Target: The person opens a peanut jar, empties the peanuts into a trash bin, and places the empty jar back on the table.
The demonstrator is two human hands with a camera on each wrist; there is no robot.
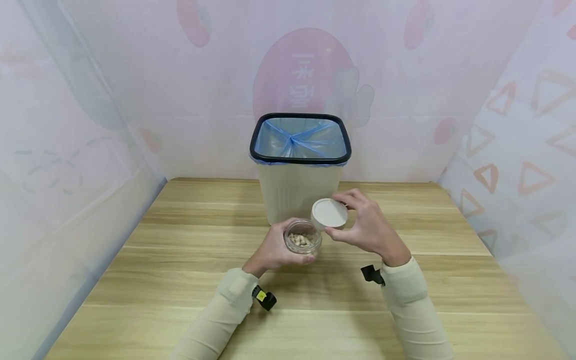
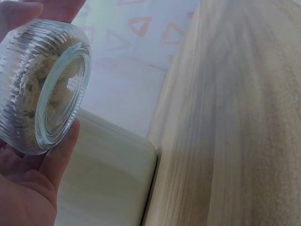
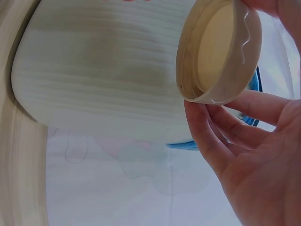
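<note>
My left hand point(image 1: 280, 247) grips a clear ribbed glass jar point(image 2: 40, 87) around its side, thumb toward me. Peanuts in their shells point(image 1: 300, 240) show through the jar's uncovered mouth in the head view. In the left wrist view the jar's round base faces the camera, raised off the table. My right hand point(image 1: 366, 227) pinches a round white lid point(image 1: 330, 213) by its rim, thumb and fingers on opposite edges. The lid is tilted just right of the jar's mouth, overlapping its edge in the head view. Its hollow underside shows in the right wrist view.
A cream waste bin point(image 1: 299, 190) with a black rim and a blue liner bag point(image 1: 292, 140) stands right behind both hands. Wood-grain table point(image 1: 180, 280) spreads around. Printed cloth walls point(image 1: 216, 90) enclose the back and sides. Each wrist wears a black camera mount point(image 1: 372, 275).
</note>
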